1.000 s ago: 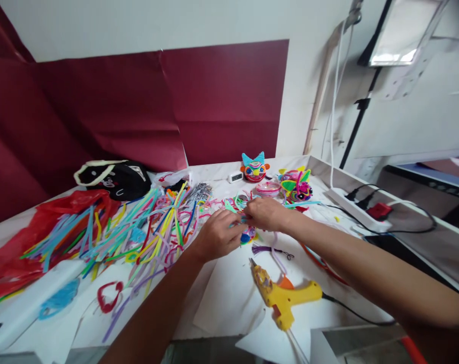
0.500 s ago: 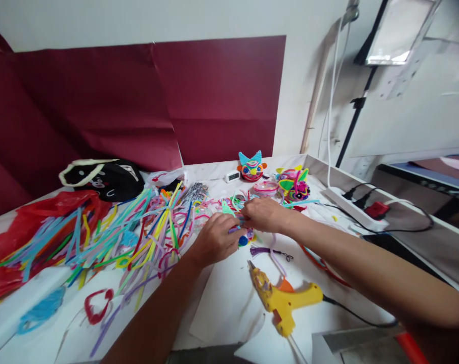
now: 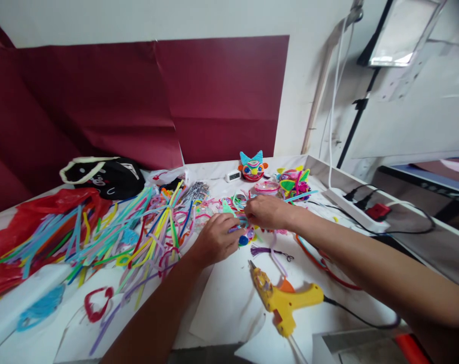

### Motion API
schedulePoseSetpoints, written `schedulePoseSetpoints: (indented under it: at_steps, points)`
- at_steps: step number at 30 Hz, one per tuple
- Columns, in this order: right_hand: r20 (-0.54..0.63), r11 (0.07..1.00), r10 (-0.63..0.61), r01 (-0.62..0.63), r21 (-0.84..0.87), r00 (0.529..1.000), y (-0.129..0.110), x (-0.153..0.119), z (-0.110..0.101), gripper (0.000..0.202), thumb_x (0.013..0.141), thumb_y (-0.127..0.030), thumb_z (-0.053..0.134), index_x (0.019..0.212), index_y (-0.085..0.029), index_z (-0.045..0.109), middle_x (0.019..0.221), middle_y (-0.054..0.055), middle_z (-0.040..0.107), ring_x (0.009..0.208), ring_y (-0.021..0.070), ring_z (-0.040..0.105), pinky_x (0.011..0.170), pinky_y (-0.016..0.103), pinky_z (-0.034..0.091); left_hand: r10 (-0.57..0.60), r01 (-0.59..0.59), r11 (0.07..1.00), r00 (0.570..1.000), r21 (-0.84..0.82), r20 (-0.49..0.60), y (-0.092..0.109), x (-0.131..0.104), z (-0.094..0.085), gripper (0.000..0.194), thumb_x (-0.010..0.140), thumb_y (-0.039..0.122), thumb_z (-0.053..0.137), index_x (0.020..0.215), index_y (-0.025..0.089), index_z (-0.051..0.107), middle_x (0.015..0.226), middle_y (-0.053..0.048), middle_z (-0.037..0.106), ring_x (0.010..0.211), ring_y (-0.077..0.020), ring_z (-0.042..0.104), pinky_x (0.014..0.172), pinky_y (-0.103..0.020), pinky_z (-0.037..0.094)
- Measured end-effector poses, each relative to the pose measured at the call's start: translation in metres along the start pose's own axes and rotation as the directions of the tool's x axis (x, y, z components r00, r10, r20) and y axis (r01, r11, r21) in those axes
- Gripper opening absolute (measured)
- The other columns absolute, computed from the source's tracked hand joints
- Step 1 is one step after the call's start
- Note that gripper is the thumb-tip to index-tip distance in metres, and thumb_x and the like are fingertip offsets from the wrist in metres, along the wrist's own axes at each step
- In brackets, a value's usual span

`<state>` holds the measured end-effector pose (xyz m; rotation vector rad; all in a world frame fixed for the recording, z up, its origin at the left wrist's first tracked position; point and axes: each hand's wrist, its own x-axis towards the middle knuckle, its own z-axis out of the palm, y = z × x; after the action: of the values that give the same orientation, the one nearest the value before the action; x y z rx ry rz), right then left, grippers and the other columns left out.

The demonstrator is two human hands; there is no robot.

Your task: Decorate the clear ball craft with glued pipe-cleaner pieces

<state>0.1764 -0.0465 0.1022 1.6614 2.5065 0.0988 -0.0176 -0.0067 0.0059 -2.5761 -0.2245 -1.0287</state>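
My left hand (image 3: 218, 240) rests over the middle of the table with fingers curled round a small multicoloured pipe-cleaner piece, mostly hidden. Blue and purple round bits (image 3: 243, 239) show just under its fingertips. Close by on the right, my right hand (image 3: 267, 212) is closed in a pinch, fingertips turned down towards the left hand. A light blue pipe cleaner (image 3: 302, 196) sticks out behind the right hand and seems to be in its grip, though the pinch itself is hidden. A purple tassel (image 3: 267, 251) lies just below the hands.
Nearer me, a yellow glue gun (image 3: 284, 301) lies on white paper. Loose pipe cleaners (image 3: 153, 227) and a red plastic bag (image 3: 20, 237) spread leftward. A finished blue-eared figure (image 3: 252, 167), a white timer (image 3: 233, 176) and a power strip (image 3: 356, 210) stand beyond.
The light blue pipe cleaner's free end has swung upward. My right hand has shifted slightly, its forearm moving a little right; my left hand stays nearly still.
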Motion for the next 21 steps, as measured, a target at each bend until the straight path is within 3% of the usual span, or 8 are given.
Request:
schedulePoseSetpoints:
  at_steps: [11, 15, 18, 21]
  points:
    - [-0.104, 0.999, -0.006, 0.001, -0.054, 0.995, 0.01, -0.014, -0.007, 0.017, 0.089, -0.016, 0.056, 0.097, -0.018, 0.071, 0.106, 0.01, 0.071, 0.092, 0.0218, 0.068, 0.069, 0.028, 0.043, -0.002, 0.003, 1.0, 1.0, -0.027, 0.009, 0.0, 0.0, 0.0, 0.027, 0.081, 0.012, 0.062, 0.107, 0.02, 0.067, 0.108, -0.008, 0.07, 0.108, -0.0266, 0.057, 0.087, -0.042, 0.051]
    - [-0.192, 0.997, -0.018, 0.003, -0.082, 0.981, 0.013, -0.024, -0.01, 0.019, 0.093, -0.018, 0.053, 0.103, -0.016, 0.069, 0.108, 0.011, 0.068, 0.099, 0.0239, 0.064, 0.078, 0.032, 0.042, -0.004, 0.004, 1.0, 1.0, -0.023, 0.019, 0.001, -0.001, 0.0, 0.027, 0.081, 0.012, 0.063, 0.106, 0.02, 0.067, 0.109, -0.008, 0.07, 0.108, -0.0269, 0.057, 0.088, -0.043, 0.051]
    - [-0.371, 0.995, -0.035, -0.003, -0.101, 0.928, 0.015, -0.04, -0.011, 0.019, 0.095, -0.018, 0.051, 0.102, -0.014, 0.068, 0.1, 0.012, 0.066, 0.097, 0.0256, 0.061, 0.083, 0.037, 0.041, 0.001, -0.001, 1.0, 1.0, -0.018, 0.016, 0.001, -0.002, -0.001, 0.028, 0.08, 0.012, 0.062, 0.107, 0.02, 0.067, 0.109, -0.008, 0.07, 0.108, -0.0271, 0.057, 0.088, -0.043, 0.051]
    - [-0.572, 0.998, -0.058, 0.055, -0.022, 0.818, 0.014, -0.064, -0.002, 0.02, 0.096, -0.019, 0.049, 0.097, -0.013, 0.069, 0.092, 0.011, 0.065, 0.088, 0.0232, 0.06, 0.08, 0.035, 0.043, -0.003, 0.003, 1.0, 1.0, -0.009, 0.015, 0.0, -0.003, -0.001, 0.029, 0.081, 0.012, 0.062, 0.108, 0.021, 0.067, 0.111, -0.008, 0.07, 0.109, -0.027, 0.057, 0.089, -0.043, 0.05]
